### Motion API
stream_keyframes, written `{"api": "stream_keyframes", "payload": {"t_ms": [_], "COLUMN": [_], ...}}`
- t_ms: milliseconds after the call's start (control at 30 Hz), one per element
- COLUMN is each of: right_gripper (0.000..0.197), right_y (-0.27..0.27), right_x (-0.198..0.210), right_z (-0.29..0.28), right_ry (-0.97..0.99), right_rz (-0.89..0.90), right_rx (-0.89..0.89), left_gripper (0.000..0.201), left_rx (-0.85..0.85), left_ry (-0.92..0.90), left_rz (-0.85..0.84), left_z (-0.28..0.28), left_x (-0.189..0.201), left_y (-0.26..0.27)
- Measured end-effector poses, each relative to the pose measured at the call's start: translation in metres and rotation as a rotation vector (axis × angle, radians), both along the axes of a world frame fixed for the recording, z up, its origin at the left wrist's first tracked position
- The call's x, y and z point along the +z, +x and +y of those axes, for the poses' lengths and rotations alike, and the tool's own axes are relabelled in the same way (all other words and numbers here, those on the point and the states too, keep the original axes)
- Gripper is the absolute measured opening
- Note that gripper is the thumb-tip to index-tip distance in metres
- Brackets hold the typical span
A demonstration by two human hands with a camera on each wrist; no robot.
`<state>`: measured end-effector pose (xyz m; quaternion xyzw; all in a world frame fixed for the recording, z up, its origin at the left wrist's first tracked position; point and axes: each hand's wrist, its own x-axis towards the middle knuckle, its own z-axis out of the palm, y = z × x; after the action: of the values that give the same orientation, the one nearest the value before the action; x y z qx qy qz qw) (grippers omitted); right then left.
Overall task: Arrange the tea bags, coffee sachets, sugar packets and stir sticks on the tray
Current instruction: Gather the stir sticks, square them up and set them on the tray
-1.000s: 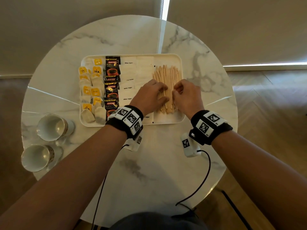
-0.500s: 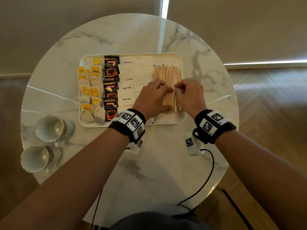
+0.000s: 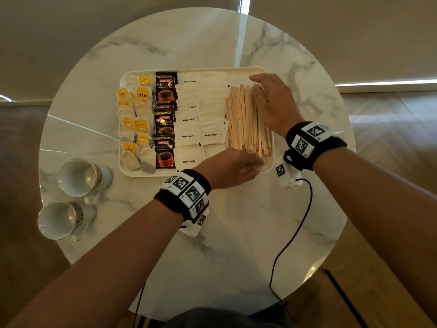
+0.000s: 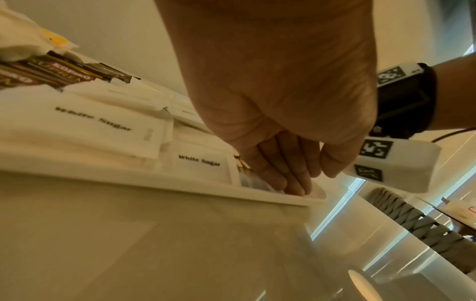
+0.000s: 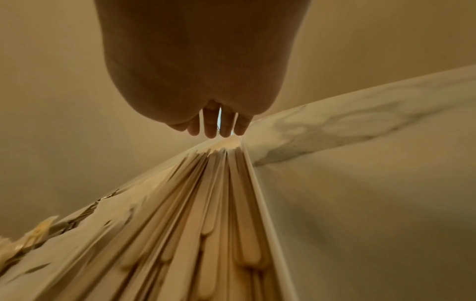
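A cream tray [image 3: 248,69] on the round marble table holds rows of tea bags [image 3: 136,124], dark coffee sachets [image 3: 165,119], white sugar packets [image 3: 201,119] and a spread of wooden stir sticks [image 3: 246,119]. My right hand [image 3: 267,95] lies flat over the far right part of the sticks, fingers straight, reaching toward the tray's far edge. My left hand [image 3: 246,165] is at the tray's near right corner, straight fingers [image 4: 288,181] touching the rim [image 4: 296,198] below the near ends of the sticks. Neither hand holds anything.
Two empty cups [image 3: 80,177] [image 3: 59,220] stand on the table's left side. A black cable [image 3: 288,242] runs from the right wrist across the near tabletop. The table's edge curves close beyond the tray's right side, with wooden floor below.
Both hands left the middle of the stick pile. The right hand moved to the far right end and flattened; the left hand slid back to the tray's near right corner.
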<state>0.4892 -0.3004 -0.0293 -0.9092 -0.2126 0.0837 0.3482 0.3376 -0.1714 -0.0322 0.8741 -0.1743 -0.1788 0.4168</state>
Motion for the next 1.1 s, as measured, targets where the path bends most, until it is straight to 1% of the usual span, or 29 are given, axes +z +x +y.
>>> {"api": "stream_keyframes", "payload": {"t_ms": [100, 200, 333, 467, 567, 667, 733, 833, 900, 1000, 1100], "right_gripper": [0.041, 0.041, 0.038, 0.041, 0.04, 0.038, 0.037, 0.033, 0.029, 0.024, 0.018], "right_y": [0.009, 0.014, 0.013, 0.017, 0.018, 0.014, 0.012, 0.015, 0.016, 0.015, 0.003], "right_x": [-0.004, -0.005, -0.007, -0.009, -0.007, -0.006, -0.003, 0.003, 0.005, 0.006, 0.002], "right_z": [0.007, 0.012, 0.01, 0.009, 0.015, 0.018, 0.015, 0.001, -0.011, -0.034, -0.05], "right_ry": [-0.021, -0.065, -0.103, -0.086, -0.052, -0.089, -0.062, 0.036, 0.051, -0.024, -0.116], "right_rz": [0.015, 0.052, 0.077, 0.025, -0.012, 0.03, 0.015, -0.049, -0.061, -0.009, 0.109], "right_rx": [0.068, 0.14, 0.219, 0.226, 0.328, 0.39, 0.342, 0.152, 0.038, -0.081, -0.157], "left_gripper": [0.033, 0.036, 0.031, 0.027, 0.025, 0.026, 0.025, 0.023, 0.02, 0.017, 0.019], "left_rx": [0.047, 0.052, 0.062, 0.036, 0.024, 0.046, 0.039, 0.038, 0.051, 0.123, 0.237], "left_ry": [-0.019, -0.02, -0.025, -0.005, 0.028, 0.035, 0.04, 0.028, 0.039, 0.052, 0.049], "left_rz": [-0.001, -0.025, -0.068, -0.041, -0.041, -0.027, -0.027, -0.04, -0.055, -0.095, -0.164], "left_z": [-0.005, -0.009, -0.01, -0.01, -0.009, -0.007, -0.006, 0.0, 0.006, 0.016, 0.026], "left_x": [0.0, 0.005, 0.006, 0.004, 0.002, 0.001, 0.002, 0.005, 0.006, 0.008, 0.011], "left_y": [0.0, 0.003, 0.007, 0.006, 0.005, 0.004, 0.004, 0.004, 0.006, 0.01, 0.02]}}
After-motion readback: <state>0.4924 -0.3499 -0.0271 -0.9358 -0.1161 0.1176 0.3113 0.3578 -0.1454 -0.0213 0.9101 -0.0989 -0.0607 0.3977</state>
